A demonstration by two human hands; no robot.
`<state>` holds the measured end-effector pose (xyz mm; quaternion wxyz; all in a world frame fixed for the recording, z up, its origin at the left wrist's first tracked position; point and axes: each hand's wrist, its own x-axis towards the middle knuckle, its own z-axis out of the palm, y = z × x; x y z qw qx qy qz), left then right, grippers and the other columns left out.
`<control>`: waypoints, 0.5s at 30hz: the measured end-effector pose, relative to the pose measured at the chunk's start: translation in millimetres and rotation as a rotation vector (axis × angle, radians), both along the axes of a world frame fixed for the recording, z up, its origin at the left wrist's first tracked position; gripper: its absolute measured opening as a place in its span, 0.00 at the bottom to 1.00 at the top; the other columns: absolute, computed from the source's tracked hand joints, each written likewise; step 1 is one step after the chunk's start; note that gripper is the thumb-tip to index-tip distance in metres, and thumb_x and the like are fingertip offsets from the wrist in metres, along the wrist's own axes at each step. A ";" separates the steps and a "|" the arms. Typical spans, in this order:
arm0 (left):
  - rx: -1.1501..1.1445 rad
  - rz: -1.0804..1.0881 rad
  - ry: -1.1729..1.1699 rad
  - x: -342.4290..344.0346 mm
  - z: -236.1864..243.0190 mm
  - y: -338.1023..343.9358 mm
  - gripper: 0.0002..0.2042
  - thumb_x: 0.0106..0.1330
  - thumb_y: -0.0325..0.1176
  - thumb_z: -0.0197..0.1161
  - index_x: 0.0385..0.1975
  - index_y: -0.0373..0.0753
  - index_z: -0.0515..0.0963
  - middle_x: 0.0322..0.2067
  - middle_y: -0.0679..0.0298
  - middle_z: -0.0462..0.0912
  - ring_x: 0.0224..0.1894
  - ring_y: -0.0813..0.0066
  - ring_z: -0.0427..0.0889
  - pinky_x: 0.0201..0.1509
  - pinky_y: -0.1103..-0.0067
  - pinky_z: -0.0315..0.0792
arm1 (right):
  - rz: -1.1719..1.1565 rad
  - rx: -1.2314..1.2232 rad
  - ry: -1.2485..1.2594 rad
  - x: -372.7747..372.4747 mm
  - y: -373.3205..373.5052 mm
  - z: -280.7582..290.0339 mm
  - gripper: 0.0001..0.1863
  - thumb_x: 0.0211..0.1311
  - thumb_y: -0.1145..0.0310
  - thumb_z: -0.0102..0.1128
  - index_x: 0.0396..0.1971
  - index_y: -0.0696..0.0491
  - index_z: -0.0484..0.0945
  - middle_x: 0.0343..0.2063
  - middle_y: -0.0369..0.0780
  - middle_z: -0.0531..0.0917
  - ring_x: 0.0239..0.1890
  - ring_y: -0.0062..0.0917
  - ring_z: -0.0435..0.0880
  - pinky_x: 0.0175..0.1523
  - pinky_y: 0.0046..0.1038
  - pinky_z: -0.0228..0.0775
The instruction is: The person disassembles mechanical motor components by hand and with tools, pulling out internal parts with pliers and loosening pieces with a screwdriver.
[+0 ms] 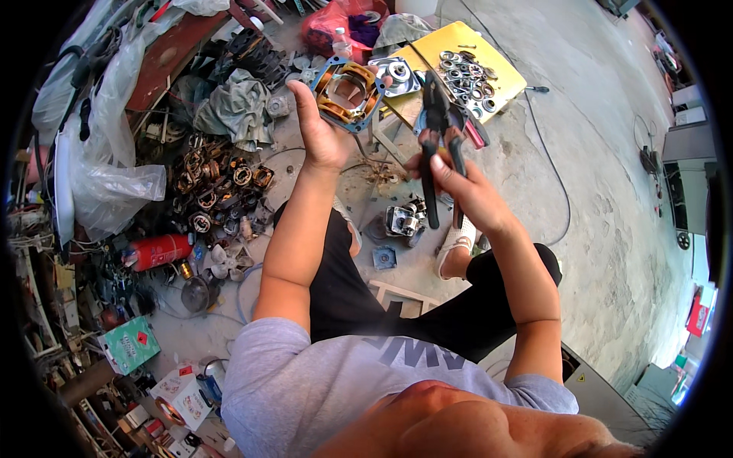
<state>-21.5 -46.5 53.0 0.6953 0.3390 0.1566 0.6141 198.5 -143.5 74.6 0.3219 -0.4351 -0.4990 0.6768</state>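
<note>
Blue motor frame [357,81]: left of pliers [437,107], by left edge of yellow board [505,73].
Left hand [330,143]: holds frame, thumb off, hidden fingers probably curled.
Right hand [467,183]: wrapped round pliers, pointing away.

The head camera, left of a side-by-side pair, looks steeply down from above the person's shirt [305,382], which fills much of the lower edge. Its upright view runs outward past the left hand [327,137] and right hand [475,191], both near at the upper middle, to the floor [595,252] farther off. The wide fisheye lens bends straight edges toward a dark, rounded rim.
</note>
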 end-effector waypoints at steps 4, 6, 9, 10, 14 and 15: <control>0.051 0.116 0.094 -6.7 0.2 0.3 0.46 0.64 0.74 0.39 0.64 0.35 0.64 0.55 0.46 0.76 0.59 0.54 0.75 0.66 0.62 0.68 | 0.100 -0.152 -0.055 -10.7 -9.8 18.6 0.24 0.72 0.60 0.53 0.62 0.57 0.69 0.48 0.35 0.80 0.43 0.18 0.79 0.49 0.24 0.71; 0.081 0.176 0.149 -6.6 -1.7 1.3 0.45 0.65 0.73 0.39 0.65 0.35 0.64 0.55 0.46 0.76 0.58 0.54 0.76 0.65 0.62 0.68 | 0.145 -0.159 0.001 -10.0 -13.1 9.8 0.23 0.71 0.65 0.53 0.61 0.58 0.69 0.47 0.36 0.80 0.41 0.17 0.80 0.46 0.24 0.73; 0.076 0.211 0.115 -5.0 -5.8 2.3 0.45 0.66 0.72 0.38 0.65 0.34 0.62 0.55 0.45 0.76 0.57 0.52 0.77 0.64 0.62 0.70 | 0.127 -0.144 -0.024 -15.2 -18.0 3.4 0.18 0.70 0.67 0.54 0.56 0.58 0.70 0.43 0.36 0.81 0.36 0.17 0.80 0.45 0.23 0.74; 0.084 0.229 0.127 -3.7 -6.0 2.2 0.44 0.66 0.72 0.38 0.65 0.34 0.62 0.55 0.45 0.76 0.57 0.51 0.77 0.63 0.62 0.70 | 0.140 -0.138 -0.053 -14.9 -18.8 2.7 0.18 0.70 0.67 0.54 0.55 0.58 0.70 0.42 0.36 0.81 0.36 0.17 0.80 0.45 0.23 0.74; 0.124 0.267 0.163 -0.4 -8.6 3.3 0.44 0.67 0.71 0.39 0.66 0.34 0.60 0.56 0.45 0.76 0.56 0.50 0.77 0.60 0.62 0.73 | 0.170 -0.116 -0.130 -14.8 -17.5 -11.0 0.18 0.70 0.64 0.56 0.54 0.57 0.71 0.31 0.35 0.81 0.35 0.17 0.82 0.40 0.24 0.72; 0.136 0.269 0.168 0.3 -9.5 3.6 0.43 0.67 0.71 0.39 0.66 0.34 0.60 0.56 0.46 0.75 0.56 0.49 0.77 0.59 0.62 0.74 | 0.162 -0.126 -0.142 -15.2 -17.0 -8.3 0.17 0.70 0.65 0.56 0.53 0.58 0.71 0.34 0.36 0.81 0.35 0.16 0.80 0.41 0.23 0.73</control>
